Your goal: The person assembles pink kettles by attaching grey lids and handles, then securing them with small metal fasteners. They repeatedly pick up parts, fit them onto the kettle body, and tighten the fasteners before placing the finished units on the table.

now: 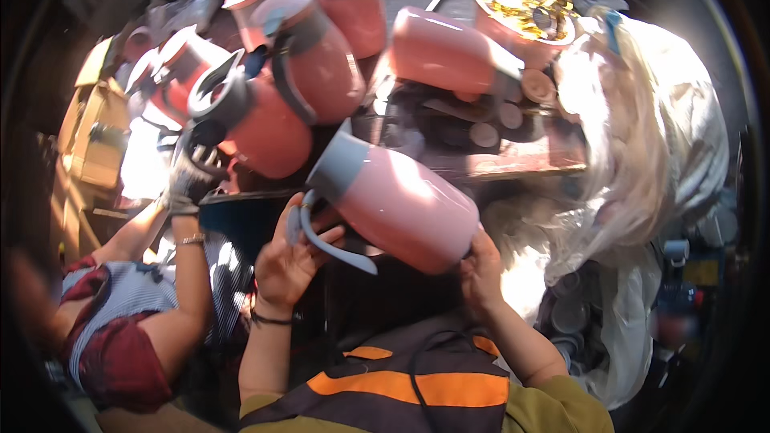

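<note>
A pink thermos jug [405, 208] with a grey collar and a grey-blue handle lies tilted between my hands, its spout end up to the left. My left hand [290, 261] is at the handle side, with the fingers partly behind the handle and below the collar. At the other end, my right hand [483, 269] grips the base, fingers partly hidden beneath it. The handle [341, 252] curves toward my body, and its lower end appears to stand away from the jug's wall.
Several pink jugs [325, 72] stand on the bench at the far left. Another jug [445, 52] lies on its side near round pink lids [537, 86]. A tub of gold pieces [525, 16] stands behind. Plastic bags [626, 136] hang right. A co-worker's gloved hand [192, 176] is left.
</note>
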Tool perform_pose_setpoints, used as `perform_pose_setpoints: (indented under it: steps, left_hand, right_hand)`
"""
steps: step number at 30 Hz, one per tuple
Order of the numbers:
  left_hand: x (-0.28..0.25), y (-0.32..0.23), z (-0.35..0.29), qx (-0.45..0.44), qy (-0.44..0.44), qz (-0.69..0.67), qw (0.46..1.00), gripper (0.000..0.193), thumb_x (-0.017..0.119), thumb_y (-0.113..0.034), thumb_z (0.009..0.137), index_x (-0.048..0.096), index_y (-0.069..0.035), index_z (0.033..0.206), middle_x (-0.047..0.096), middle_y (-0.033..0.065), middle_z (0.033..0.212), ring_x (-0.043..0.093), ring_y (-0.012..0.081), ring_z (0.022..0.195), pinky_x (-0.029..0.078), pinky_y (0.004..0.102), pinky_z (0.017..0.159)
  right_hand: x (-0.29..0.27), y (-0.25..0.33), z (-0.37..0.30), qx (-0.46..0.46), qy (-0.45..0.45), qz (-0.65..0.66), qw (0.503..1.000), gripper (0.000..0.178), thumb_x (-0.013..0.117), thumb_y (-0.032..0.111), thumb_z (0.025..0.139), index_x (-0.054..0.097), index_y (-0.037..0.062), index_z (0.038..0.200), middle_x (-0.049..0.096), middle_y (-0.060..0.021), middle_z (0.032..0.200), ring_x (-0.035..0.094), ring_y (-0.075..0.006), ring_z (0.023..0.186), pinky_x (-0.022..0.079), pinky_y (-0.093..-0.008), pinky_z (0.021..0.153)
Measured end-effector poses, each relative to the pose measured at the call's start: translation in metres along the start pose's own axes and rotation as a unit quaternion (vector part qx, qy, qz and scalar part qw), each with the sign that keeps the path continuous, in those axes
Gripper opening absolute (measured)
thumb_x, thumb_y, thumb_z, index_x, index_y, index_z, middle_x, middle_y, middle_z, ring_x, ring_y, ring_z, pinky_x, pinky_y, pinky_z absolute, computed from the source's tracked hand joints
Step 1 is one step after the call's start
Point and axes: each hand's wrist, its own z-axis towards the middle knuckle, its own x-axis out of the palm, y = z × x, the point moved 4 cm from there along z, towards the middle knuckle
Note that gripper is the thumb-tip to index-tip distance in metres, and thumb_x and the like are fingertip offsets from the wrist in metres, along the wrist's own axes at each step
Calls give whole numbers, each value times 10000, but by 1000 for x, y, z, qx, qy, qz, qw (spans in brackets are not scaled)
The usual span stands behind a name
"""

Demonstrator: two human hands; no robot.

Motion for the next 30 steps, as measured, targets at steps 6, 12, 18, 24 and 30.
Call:
perform_pose_setpoints:
  steps: [6, 12, 18, 24, 30]
  left_hand:
    - [-43, 7, -6, 99, -201, 144, 964, 177, 563, -174, 874, 615, -10, 912, 424, -39, 552, 362, 51, 450, 292, 179, 478]
    - [37, 11, -3, 54, 39, 562, 825, 438, 673, -52, 682, 601, 10, 1110, 658, 76, 919, 649, 149, 833, 498, 249, 756]
    - [79, 44, 9, 2, -3, 592, 806, 417, 725, -51, 767, 530, -19, 1135, 638, 57, 884, 607, 113, 808, 481, 242, 743]
    - [63, 46, 11, -61, 22, 567, 821, 226, 790, -114, 738, 599, -5, 793, 579, 34, 704, 531, 94, 650, 423, 235, 595]
    - [79, 60, 15, -22, 77, 643, 761, 288, 812, -206, 736, 613, -26, 840, 561, 91, 700, 553, 187, 621, 448, 281, 606]
  right_hand:
    - [-44, 36, -2, -210, -26, -414, 885, 222, 616, 182, 893, 653, 13, 1030, 645, -95, 984, 598, -225, 991, 451, -332, 885]
    - [-243, 205, 57, -391, -335, -508, 691, 204, 548, 96, 902, 637, -6, 1053, 644, -98, 1061, 617, -180, 965, 467, -302, 868]
    - [-320, 237, 100, -120, -324, -866, 361, 625, 642, 118, 756, 459, 151, 1353, 531, -74, 1311, 487, -269, 1242, 383, -440, 1015]
    - [-284, 251, 71, -306, -410, -726, 459, 487, 610, 210, 809, 542, 55, 1265, 629, -153, 1123, 580, -331, 1066, 429, -436, 937]
    - [-110, 138, 12, -180, -4, -411, 894, 532, 553, 273, 836, 519, -19, 1278, 571, -166, 1223, 539, -275, 1149, 378, -366, 1016]
